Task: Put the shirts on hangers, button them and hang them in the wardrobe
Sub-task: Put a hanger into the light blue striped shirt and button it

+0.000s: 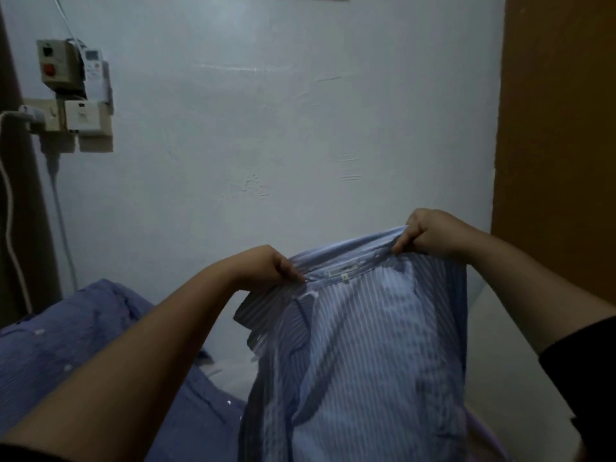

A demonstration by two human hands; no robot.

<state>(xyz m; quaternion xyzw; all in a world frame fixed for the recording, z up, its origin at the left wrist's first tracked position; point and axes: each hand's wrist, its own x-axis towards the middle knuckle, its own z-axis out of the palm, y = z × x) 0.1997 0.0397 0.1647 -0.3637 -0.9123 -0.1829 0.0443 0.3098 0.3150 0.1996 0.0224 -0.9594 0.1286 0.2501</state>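
A light blue striped shirt [366, 345] hangs in front of me, held up by its collar with the inside label facing me. My left hand [266, 266] pinches the collar's left end. My right hand [430, 233] grips the collar's right end, a little higher. The shirt body drapes down out of the bottom of the frame. No hanger shows in the frame.
A darker blue shirt [76, 345] lies crumpled on the bed at lower left. A pale wall [266, 128] faces me, with sockets and a switch box [71, 91] at upper left. A brown wooden panel [560, 128] stands at right, a white surface [500, 345] below it.
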